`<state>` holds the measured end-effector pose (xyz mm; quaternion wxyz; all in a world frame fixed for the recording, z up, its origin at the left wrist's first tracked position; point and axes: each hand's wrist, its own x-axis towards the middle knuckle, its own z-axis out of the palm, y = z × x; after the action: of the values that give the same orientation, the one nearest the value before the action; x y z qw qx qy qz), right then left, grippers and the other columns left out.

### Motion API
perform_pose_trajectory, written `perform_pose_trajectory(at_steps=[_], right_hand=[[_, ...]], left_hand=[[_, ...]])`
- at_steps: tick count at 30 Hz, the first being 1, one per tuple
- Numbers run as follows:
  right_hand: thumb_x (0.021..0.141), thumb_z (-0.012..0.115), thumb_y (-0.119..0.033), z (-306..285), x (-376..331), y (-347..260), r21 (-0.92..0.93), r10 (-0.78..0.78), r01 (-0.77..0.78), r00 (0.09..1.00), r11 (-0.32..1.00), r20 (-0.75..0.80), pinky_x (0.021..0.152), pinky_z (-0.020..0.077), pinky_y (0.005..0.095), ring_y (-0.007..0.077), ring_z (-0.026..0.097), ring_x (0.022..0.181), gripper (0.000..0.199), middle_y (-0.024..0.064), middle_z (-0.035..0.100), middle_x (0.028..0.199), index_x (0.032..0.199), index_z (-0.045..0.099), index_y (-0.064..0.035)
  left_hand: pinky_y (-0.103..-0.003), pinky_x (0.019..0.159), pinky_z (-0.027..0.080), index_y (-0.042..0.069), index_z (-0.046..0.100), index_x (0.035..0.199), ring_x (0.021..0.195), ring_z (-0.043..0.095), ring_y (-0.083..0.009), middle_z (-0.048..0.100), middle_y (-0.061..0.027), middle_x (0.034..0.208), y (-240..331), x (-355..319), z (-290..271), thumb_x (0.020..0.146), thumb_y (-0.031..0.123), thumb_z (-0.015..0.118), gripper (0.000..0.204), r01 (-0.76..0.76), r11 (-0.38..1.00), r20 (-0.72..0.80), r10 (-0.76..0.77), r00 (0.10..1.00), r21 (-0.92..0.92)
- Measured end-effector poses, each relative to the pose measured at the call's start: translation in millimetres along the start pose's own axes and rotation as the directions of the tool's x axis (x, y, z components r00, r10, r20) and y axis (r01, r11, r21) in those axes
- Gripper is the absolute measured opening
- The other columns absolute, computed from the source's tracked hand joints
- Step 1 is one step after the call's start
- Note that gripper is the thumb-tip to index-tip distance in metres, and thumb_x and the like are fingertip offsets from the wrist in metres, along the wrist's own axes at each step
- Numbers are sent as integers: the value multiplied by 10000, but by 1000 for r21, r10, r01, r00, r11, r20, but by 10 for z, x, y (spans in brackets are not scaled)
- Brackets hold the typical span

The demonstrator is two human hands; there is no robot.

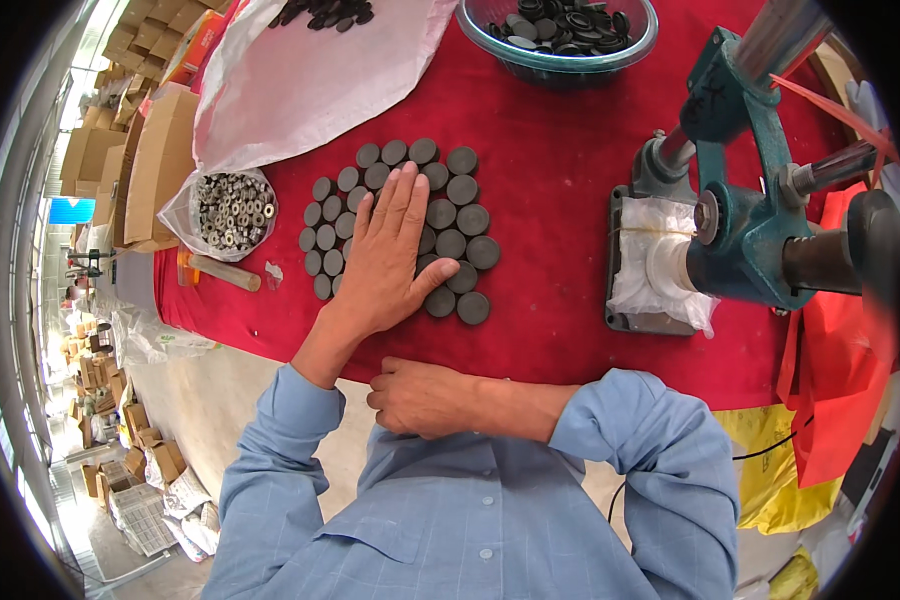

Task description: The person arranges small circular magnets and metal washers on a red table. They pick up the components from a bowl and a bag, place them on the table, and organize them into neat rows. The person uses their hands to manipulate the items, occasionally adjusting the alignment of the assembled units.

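Your left hand (390,250) lies flat and open on the laid-out dark discs (460,220) – none yet at the press (740,200) – while your right hand (420,397) rests loosely curled, empty, at the table (560,330) edge.

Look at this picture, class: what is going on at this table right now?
A person in a blue shirt rests the left hand flat on a cluster of dark round discs laid on the red tablecloth. The right hand lies against the body at the table edge, holding nothing visible. A green hand press stands to the right, and a glass bowl of similar discs sits behind.
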<state>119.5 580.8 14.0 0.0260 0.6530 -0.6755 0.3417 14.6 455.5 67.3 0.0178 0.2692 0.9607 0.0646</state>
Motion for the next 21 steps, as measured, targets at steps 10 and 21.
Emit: perform_pose_trajectory(at_steps=[10, 21], right_hand=[[809, 766, -210, 28, 2, -18, -59, 8, -7, 1000, 998, 29, 933, 502, 358, 207, 654, 1020, 82, -10, 702, 887, 788, 786, -133], [795, 783, -217, 76, -3, -8, -37, 7, -7, 1000, 999, 3, 937, 498, 371, 208, 666, 1012, 76, -12, 709, 888, 795, 791, -141]], left_hand=[[-621, 1319, 189, 17, 378, 1682, 1648, 296, -366, 338, -194, 1763, 261, -288, -66, 1074, 572, 589, 850, 59, 997, -33, -61, 998, -57], [-571, 1271, 348, 21, 502, 1593, 1533, 490, -388, 572, -193, 1592, 163, -258, 58, 1031, 400, 715, 711, -22, 997, -228, 5, 974, -73]])
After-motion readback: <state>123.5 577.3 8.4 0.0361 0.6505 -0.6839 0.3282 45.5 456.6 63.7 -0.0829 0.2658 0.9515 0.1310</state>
